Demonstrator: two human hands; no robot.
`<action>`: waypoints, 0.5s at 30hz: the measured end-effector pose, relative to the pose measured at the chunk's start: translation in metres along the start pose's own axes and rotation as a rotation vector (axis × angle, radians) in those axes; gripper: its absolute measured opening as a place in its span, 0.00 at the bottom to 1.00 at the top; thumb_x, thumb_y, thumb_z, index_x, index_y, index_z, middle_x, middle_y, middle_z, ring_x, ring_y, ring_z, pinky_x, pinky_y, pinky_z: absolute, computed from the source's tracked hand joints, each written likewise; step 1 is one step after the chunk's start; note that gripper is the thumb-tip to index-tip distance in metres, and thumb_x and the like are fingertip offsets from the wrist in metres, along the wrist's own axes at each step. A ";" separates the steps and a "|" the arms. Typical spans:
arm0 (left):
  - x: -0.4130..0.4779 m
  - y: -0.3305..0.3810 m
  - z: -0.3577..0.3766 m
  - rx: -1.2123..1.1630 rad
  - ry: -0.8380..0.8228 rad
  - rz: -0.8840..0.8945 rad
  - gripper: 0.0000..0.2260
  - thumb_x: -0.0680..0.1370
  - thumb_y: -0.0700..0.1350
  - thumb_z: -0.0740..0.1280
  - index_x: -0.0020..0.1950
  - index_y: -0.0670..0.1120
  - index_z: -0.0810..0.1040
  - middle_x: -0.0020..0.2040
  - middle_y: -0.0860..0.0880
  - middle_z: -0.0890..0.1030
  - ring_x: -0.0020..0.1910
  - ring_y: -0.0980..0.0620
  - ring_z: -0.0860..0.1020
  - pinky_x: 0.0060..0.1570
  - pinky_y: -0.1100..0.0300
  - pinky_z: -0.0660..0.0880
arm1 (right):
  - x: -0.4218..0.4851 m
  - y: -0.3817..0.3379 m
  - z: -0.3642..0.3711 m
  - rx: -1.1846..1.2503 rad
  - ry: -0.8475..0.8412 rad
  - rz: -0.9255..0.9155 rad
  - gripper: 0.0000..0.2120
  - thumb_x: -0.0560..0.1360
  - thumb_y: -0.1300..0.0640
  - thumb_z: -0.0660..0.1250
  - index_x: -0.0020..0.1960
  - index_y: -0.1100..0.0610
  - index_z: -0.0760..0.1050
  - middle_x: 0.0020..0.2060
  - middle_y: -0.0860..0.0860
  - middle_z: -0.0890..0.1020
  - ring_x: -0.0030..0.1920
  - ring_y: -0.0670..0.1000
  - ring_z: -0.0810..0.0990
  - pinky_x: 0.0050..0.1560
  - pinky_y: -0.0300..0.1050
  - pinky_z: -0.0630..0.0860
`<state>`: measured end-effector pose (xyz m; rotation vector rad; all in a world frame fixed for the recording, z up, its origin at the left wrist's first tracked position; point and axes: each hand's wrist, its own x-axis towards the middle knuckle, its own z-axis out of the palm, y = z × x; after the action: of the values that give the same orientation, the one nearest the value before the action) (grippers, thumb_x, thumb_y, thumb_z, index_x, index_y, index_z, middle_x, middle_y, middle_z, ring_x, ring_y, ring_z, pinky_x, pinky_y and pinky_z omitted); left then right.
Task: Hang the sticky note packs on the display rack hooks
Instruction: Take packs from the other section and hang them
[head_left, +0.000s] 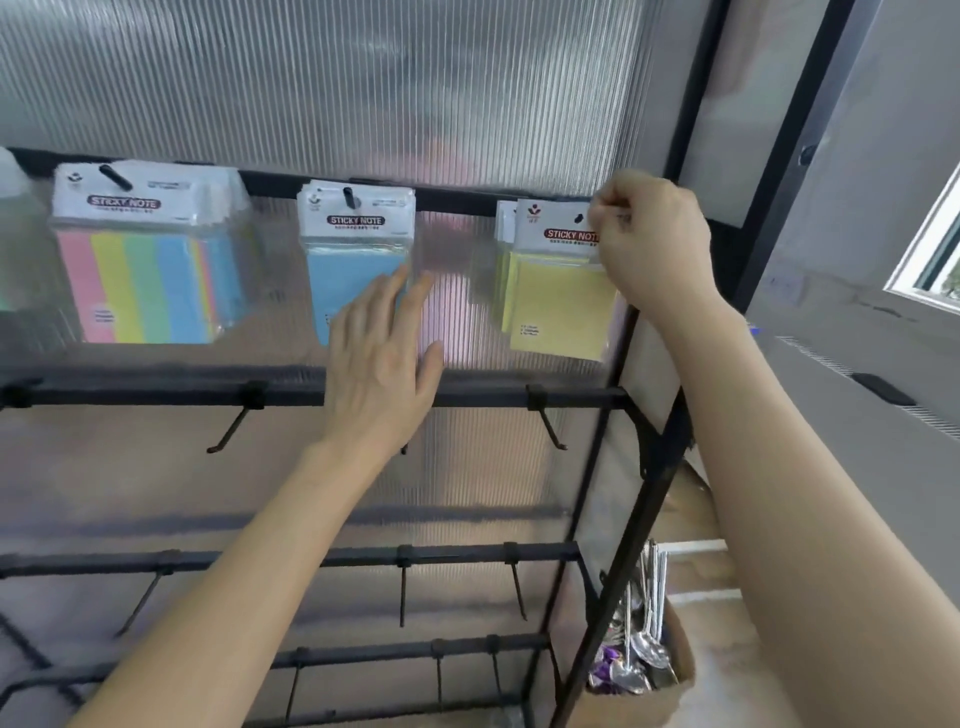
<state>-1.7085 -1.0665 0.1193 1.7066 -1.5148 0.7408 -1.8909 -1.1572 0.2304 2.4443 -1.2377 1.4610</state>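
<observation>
A yellow sticky note pack (558, 306) hangs at the right end of the black rack's top bar (452, 196), in front of other yellow packs. My right hand (652, 241) pinches its white header card at the top right corner, by the hang hole. A stack of blue packs (348, 270) hangs on the middle hook (348, 197). My left hand (387, 358) is open with straight fingers, its fingertips over the lower right of the blue packs. A thick stack of multicolour packs (145, 275) hangs on the left hook (115, 176).
Lower bars of the rack (156, 392) carry several bare black hooks (550, 423). A ribbed translucent panel (363, 88) backs the rack. A cardboard box (680, 660) with metal spoons (647, 613) stands at the lower right, beside the rack's black frame post (628, 530).
</observation>
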 end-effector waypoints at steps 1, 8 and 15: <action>0.000 0.002 0.000 0.008 -0.004 -0.007 0.24 0.75 0.48 0.54 0.69 0.40 0.66 0.68 0.40 0.68 0.67 0.40 0.66 0.64 0.45 0.62 | 0.002 0.001 -0.001 0.009 -0.002 -0.001 0.09 0.74 0.64 0.56 0.44 0.57 0.74 0.39 0.49 0.76 0.45 0.52 0.74 0.42 0.46 0.71; -0.002 0.016 -0.001 0.035 0.003 -0.060 0.23 0.76 0.42 0.64 0.71 0.40 0.64 0.70 0.40 0.67 0.68 0.41 0.65 0.67 0.45 0.59 | 0.013 0.012 -0.003 -0.025 -0.110 -0.040 0.09 0.75 0.61 0.58 0.47 0.57 0.76 0.41 0.52 0.78 0.43 0.53 0.73 0.42 0.45 0.70; -0.007 0.014 -0.007 0.096 0.000 -0.119 0.22 0.77 0.44 0.61 0.70 0.41 0.65 0.70 0.41 0.66 0.68 0.41 0.65 0.67 0.47 0.59 | 0.025 0.019 0.014 0.004 -0.140 -0.004 0.07 0.75 0.60 0.60 0.47 0.56 0.77 0.41 0.50 0.76 0.44 0.52 0.73 0.41 0.44 0.67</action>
<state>-1.7234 -1.0575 0.1201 1.8502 -1.3842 0.7615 -1.8870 -1.1909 0.2349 2.5901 -1.2529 1.3122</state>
